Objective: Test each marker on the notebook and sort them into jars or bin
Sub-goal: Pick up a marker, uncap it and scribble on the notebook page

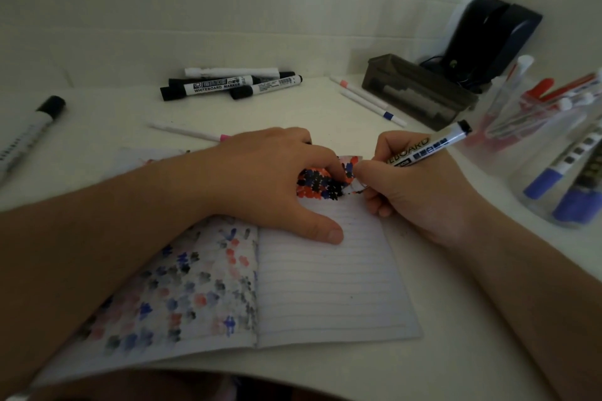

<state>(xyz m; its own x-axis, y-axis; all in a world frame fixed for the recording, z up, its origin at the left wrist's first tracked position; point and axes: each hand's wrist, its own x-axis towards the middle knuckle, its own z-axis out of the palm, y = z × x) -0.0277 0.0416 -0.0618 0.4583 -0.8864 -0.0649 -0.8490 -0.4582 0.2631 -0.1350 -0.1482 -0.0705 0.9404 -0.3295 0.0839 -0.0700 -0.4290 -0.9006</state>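
Testing marker on notebook, mid-table. Our right hand pinches marker; left hand, fingers spread, presses page. Risk: curled, crowded page corner hides faint stroke; we missort.

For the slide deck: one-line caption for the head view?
Right hand tests a whiteboard marker on the notebook while left hand steadies the page.

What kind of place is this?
Probably a desk in a home or office corner: a lined notebook lies open, whiteboard markers are scattered about, and clear jars hold sorted pens against a white wall.
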